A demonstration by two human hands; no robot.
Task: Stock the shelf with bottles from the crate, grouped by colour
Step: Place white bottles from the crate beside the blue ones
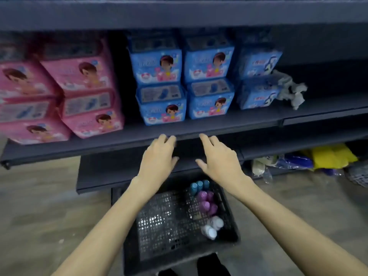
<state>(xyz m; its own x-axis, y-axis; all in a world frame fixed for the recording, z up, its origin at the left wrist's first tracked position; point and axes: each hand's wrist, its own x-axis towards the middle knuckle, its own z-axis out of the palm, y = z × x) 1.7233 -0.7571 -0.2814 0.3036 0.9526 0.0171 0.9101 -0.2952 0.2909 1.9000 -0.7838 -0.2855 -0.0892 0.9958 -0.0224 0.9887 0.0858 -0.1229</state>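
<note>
Dark metal shelf (pixel 199 124) carries stacked pink packs (pixel 59 96) at left, blue packs (pixel 187 82) at centre. Black perforated plastic crate (pixel 159 246) on floor below; teal bottles (pixel 199 186), purple bottles (pixel 207 202), white bottles (pixel 213 226) along its right side. Left hand (pixel 159 156) and right hand (pixel 219 158) hover at the shelf's front edge, fingers loosely spread, holding nothing.

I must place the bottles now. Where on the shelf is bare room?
Shelf: bare right of the grey cloth; a narrow gap between pink packs and blue packs; a bare front strip. Packs crowd the left and middle.
</note>
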